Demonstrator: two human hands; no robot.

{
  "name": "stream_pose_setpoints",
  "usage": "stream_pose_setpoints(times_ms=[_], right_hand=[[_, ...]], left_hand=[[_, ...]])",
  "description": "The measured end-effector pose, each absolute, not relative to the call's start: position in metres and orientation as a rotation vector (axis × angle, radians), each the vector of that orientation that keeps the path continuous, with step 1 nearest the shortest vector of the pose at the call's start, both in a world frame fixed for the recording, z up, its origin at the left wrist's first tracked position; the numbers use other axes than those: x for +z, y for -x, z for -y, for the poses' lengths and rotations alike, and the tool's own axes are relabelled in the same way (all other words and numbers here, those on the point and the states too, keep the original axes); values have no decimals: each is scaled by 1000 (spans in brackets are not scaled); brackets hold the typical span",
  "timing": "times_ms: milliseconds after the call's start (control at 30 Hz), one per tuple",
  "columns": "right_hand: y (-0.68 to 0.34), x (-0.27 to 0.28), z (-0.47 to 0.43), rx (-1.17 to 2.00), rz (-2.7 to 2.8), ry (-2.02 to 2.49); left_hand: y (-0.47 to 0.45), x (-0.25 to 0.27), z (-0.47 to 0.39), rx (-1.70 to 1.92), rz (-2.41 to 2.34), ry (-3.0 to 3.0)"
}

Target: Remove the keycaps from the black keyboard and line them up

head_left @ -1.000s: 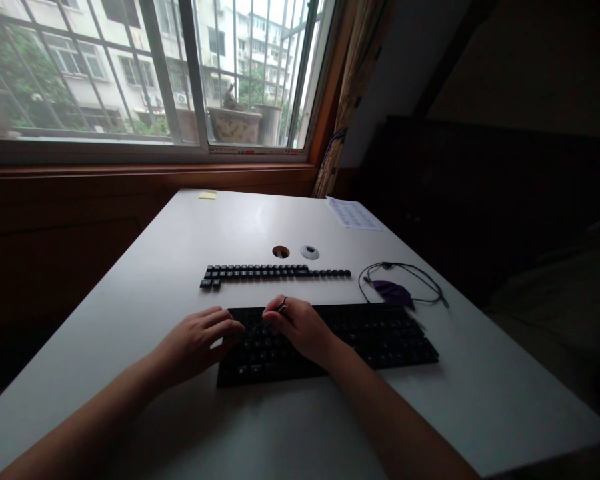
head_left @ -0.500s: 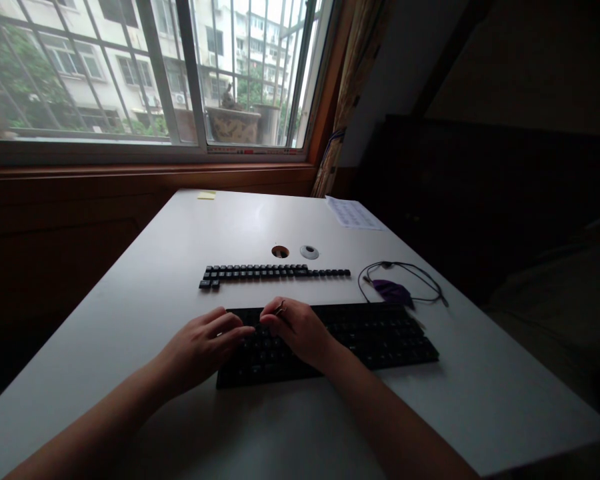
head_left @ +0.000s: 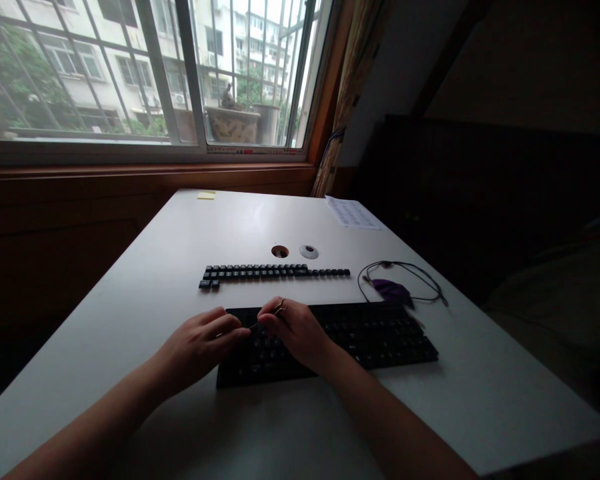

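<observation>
A black keyboard (head_left: 375, 337) lies on the white table, long side towards me, and both hands are over its left half. My right hand (head_left: 295, 330) is closed around a thin metal tool (head_left: 280, 307), whose narrow end shows between the two hands; its exact kind is unclear. My left hand (head_left: 210, 337) is at the keyboard's left end, thumb and fingers pinched together by the tool's tip. What sits inside that pinch is hidden. Behind the keyboard, several loose black keycaps (head_left: 255, 272) stand in rows, with two keycaps (head_left: 209, 285) in front at the left.
A coiled black cable (head_left: 430, 277) and a purple cloth-like item (head_left: 391, 291) lie behind the keyboard's right end. Farther back are a round hole (head_left: 280, 252), a grey ring cover (head_left: 309, 252), a printed sheet (head_left: 354, 213) and a yellow note (head_left: 206, 195). A barred window stands beyond the table.
My hands have drawn slightly apart, the left fingertips shifting a little left. More of the thin metal tool shows between them. The keyboard and loose keycaps have stayed in place.
</observation>
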State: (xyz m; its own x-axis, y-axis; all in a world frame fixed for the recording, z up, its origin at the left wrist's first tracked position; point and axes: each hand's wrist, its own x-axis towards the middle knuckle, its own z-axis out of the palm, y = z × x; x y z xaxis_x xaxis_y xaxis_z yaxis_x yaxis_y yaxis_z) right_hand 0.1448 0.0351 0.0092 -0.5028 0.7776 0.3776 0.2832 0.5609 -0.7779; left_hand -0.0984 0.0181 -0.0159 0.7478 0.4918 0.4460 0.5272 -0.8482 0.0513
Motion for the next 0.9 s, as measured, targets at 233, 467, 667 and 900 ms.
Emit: stream_pose_setpoints(times_ms=[233, 467, 667, 900], right_hand=[[-145, 4, -36, 939, 1981, 903], [-144, 2, -38, 972, 1954, 929], [-144, -1, -39, 997, 1935, 926], [-142, -1, -38, 1036, 1903, 940]], left_hand=[[97, -7, -15, -627, 783, 2856], [100, -6, -12, -602, 735, 2868], [100, -5, -12, -617, 720, 2874], [99, -5, -12, -651, 709, 2844]])
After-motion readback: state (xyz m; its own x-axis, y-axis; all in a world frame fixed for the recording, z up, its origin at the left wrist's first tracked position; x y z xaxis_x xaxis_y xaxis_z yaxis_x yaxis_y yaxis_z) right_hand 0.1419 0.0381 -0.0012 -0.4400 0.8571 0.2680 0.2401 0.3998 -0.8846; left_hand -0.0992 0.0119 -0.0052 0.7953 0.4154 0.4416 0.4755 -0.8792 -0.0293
